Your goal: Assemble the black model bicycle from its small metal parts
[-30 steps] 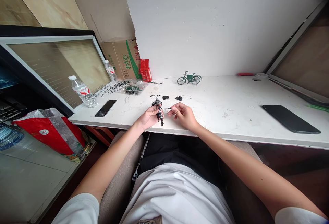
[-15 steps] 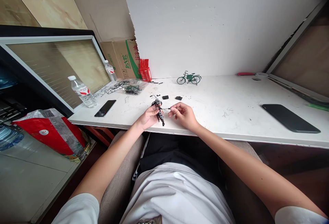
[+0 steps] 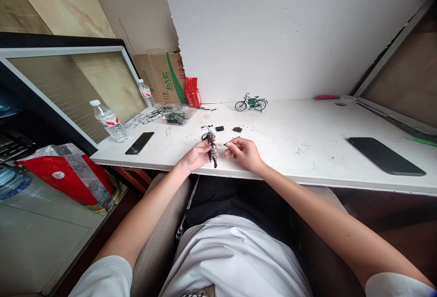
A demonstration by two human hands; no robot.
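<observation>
Near the front edge of the table, my left hand (image 3: pixel 198 155) is closed around a small black model bicycle (image 3: pixel 213 152), gripping it by the frame. The bicycle's handlebar and front wheel point away from me, and its rear end faces me. My right hand (image 3: pixel 243 152) pinches a thin screwdriver (image 3: pixel 221 144) with a silver shaft. Its tip reaches left to the middle of the bicycle; whether it touches is too small to tell. Beyond the hands lie two small black parts, a flat block (image 3: pixel 219 128) and another piece (image 3: pixel 237 129).
A finished-looking green model bicycle (image 3: pixel 251 103) stands at the back. Leftward are a bag of parts (image 3: pixel 177 117), black part frames (image 3: pixel 153 115), a phone (image 3: pixel 139 143) and a water bottle (image 3: pixel 111 123). Another phone (image 3: pixel 385 156) lies at the right.
The black model bicycle has turned slightly in my left hand, its rear end shifting a little left. My right hand has barely moved and still holds the screwdriver.
</observation>
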